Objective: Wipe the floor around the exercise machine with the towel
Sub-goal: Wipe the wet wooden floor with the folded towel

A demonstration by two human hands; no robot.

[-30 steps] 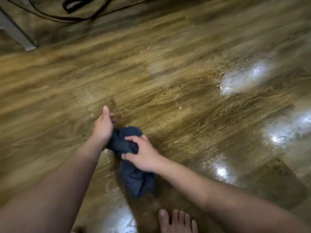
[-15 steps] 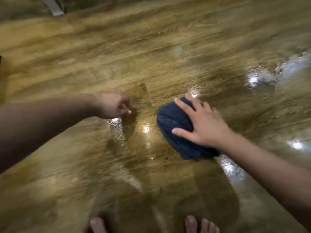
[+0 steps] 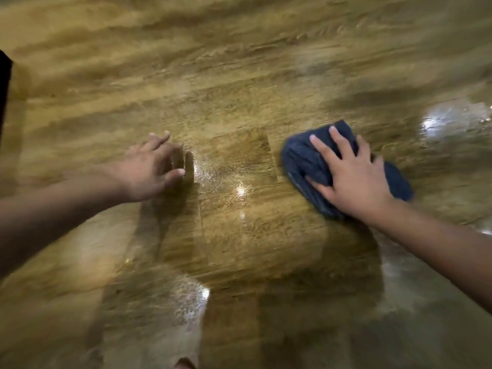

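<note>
Hands apart: right hand [image 3: 354, 177] presses flat on towel [image 3: 306, 161], mid-wipe; left hand [image 3: 149, 169], blurred, seems spread on floor [image 3: 239, 75]. Next, sweep onto unwiped boards.

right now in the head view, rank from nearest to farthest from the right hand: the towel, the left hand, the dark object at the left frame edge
1. Dark blue towel: directly under the right hand, which presses on it with spread fingers.
2. Left hand: off to the left, across a glossy stretch of wood floor, fingers spread.
3. Dark object: at the far left frame edge, beyond the left hand.
</note>
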